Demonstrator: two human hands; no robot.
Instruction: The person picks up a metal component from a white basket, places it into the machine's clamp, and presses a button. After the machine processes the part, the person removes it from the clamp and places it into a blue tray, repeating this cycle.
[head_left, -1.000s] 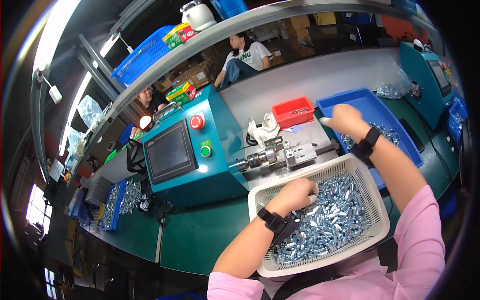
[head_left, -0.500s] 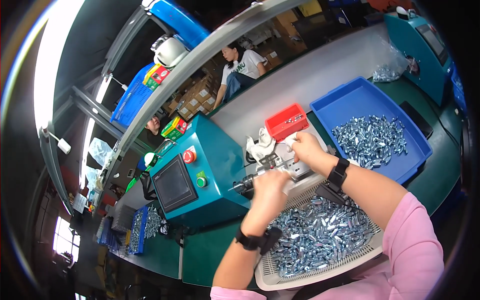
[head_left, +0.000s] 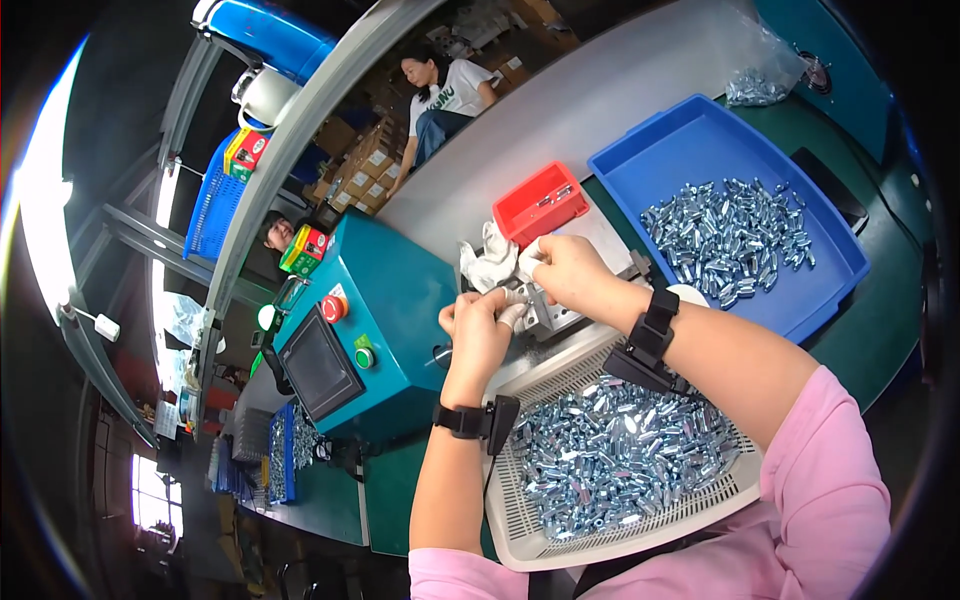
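Observation:
My left hand [head_left: 478, 330], white covers on its fingertips, is closed in a pinch at the near left side of a metal fixture block [head_left: 543, 318]. Whatever lies between its fingertips is too small to make out. Just beyond the block, my right hand [head_left: 575, 272] has its fingers curled together, a white cover on the thumb side; its grip is hidden. Close to both hands are a crumpled white cloth glove [head_left: 490, 260] and a red bin [head_left: 512, 226] with a few small metal parts. Below my wrists sits a pale basket [head_left: 505, 500] full of shiny metal sleeves [head_left: 620, 460].
A teal machine [head_left: 385, 290] with a dark screen [head_left: 320, 365], red knob and green button stands left. At right, a blue tray [head_left: 690, 130] holds more metal pieces. A bag of parts [head_left: 755, 88] lies behind it. A metal rail [head_left: 300, 130] crosses overhead; two people are beyond.
My left hand has moved away from the machine's spindle and now pinches by the fixture block. My right hand stays near the block, fingers turned in toward it. The view has shifted.

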